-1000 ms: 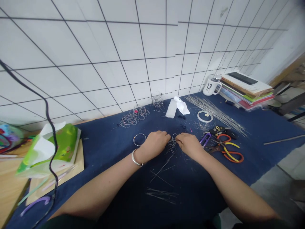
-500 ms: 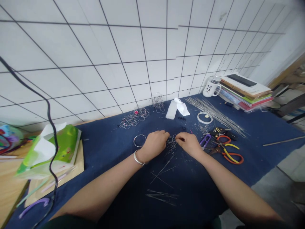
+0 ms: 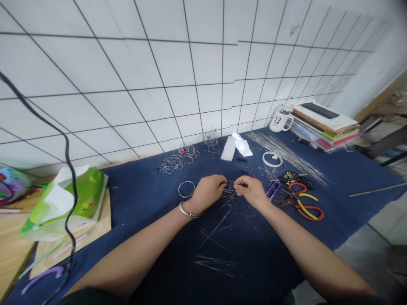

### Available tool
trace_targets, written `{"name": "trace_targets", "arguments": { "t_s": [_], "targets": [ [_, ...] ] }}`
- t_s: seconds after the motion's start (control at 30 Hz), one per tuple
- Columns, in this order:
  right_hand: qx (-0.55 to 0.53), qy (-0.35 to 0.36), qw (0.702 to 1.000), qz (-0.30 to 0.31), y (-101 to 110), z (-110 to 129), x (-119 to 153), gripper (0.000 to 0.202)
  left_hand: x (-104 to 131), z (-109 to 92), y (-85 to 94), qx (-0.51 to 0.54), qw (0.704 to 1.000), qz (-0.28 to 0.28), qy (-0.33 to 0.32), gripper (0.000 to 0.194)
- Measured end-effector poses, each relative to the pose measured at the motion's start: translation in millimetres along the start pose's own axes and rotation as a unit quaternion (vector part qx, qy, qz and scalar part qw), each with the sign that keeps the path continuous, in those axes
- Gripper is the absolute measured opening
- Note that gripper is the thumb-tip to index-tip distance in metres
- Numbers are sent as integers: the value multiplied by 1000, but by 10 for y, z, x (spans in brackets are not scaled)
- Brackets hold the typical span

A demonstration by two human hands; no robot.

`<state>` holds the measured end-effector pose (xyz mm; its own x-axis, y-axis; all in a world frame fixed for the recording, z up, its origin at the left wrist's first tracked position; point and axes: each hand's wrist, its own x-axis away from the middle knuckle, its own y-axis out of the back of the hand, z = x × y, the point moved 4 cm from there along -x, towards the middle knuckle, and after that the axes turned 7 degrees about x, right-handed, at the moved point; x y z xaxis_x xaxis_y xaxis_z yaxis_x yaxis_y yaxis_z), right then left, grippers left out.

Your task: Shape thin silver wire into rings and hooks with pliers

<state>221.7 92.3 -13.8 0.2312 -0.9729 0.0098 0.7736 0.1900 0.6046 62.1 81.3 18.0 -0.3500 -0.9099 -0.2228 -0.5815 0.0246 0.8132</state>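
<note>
My left hand (image 3: 208, 192) is closed in a pinch, and a silver bangle circles its wrist. Facing it, my right hand (image 3: 252, 191) pinches with thumb and fingertips. A thin metal wire (image 3: 230, 181) runs between the fingertips of both hands; its exact ends are hidden. Under my fingers lies a small tangle of bent wires (image 3: 228, 194). A round wire bracelet (image 3: 186, 189) rests beside my left hand. Closer to me are loose straight wires (image 3: 216, 263) and a few crossed ones. Purple thread snips (image 3: 273, 189) lie just right of my right hand.
Orange-handled pliers (image 3: 310, 211) and yellow-handled pliers (image 3: 308, 197) lie at right, near a white coil (image 3: 272, 159) and a long wire bundle (image 3: 286, 154). Wire loops (image 3: 179, 159) sit by the wall. A mug (image 3: 280, 120) stands far right; a tissue pack (image 3: 85, 190) lies left.
The view has shifted slightly. Both hands stay nearly in place with their fingertips still pinched close together, and the bangle has slid a little on the left wrist.
</note>
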Motion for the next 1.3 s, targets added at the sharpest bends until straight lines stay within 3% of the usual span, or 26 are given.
{"name": "trace_targets", "arguments": {
  "t_s": [0.53,0.83,1.3],
  "targets": [
    [-239,-30,970,26,-63,-5,14,19,10,21,-76,233,970,-7,75,14],
    [-281,-27,959,7,-57,45,39,19,16,114,-239,367,923,-9,117,13],
    [-280,-23,960,11,-82,38,43,19,38,125,-353,440,887,-21,138,11]
  ]
}}
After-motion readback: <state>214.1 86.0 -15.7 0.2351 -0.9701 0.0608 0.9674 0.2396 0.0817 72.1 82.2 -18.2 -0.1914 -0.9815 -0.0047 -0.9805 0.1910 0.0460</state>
